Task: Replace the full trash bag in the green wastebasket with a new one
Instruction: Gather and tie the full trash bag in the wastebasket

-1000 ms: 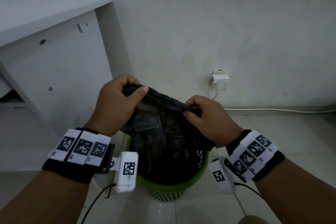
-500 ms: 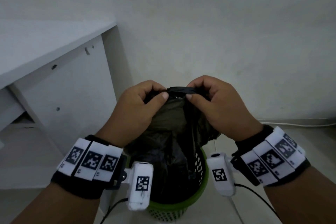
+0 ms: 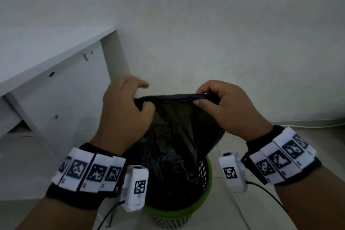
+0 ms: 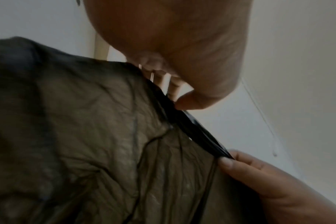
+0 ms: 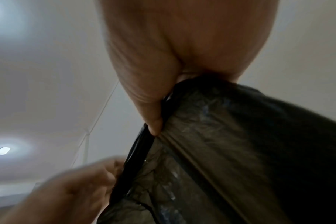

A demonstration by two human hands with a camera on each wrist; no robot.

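A pale wall (image 3: 205, 24) rises behind a light tiled floor (image 3: 261, 211), with a white table (image 3: 46, 46) along the left edge. The left hand (image 3: 123, 110) pinches the left end of the black trash bag (image 3: 175, 145), thumb pressed against curled fingers; its index finger sticks out free. Between the hands the bag's mouth is pulled into a taut dark band. The right hand (image 3: 225, 106) grips the other end with closed fingers and thumb. The bag hangs down into the green wastebasket (image 3: 207, 188) standing on the floor below the wrists; whether its bottom is lifted clear is hard to tell. A white cable (image 3: 308, 126) runs along the wall's foot at right.
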